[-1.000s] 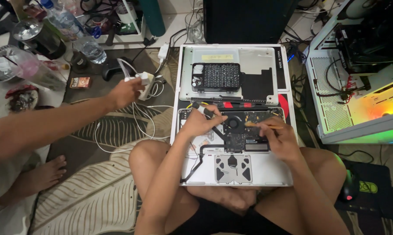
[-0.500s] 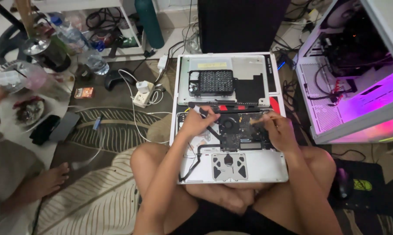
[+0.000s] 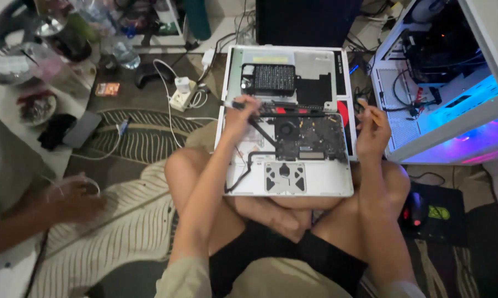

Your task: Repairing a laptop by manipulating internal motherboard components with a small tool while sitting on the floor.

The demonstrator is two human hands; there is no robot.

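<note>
Laptop [image 3: 315,176] lies opened on my lap; my left hand [image 3: 239,117] grips a screwdriver [image 3: 243,105] over its board, my right hand [image 3: 372,128] hovers loosely curled, holding nothing. A slip could scratch components.

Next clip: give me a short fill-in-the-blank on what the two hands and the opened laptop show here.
1. The opened laptop rests on the person's crossed ____.
2. The left hand holds a slim ____ over the laptop's upper edge.
3. The right hand is raised beside the laptop's ____ edge, off the board.
4. The round black fan lies ____ the two hands.

Missing words: legs; tool; right; between
</note>
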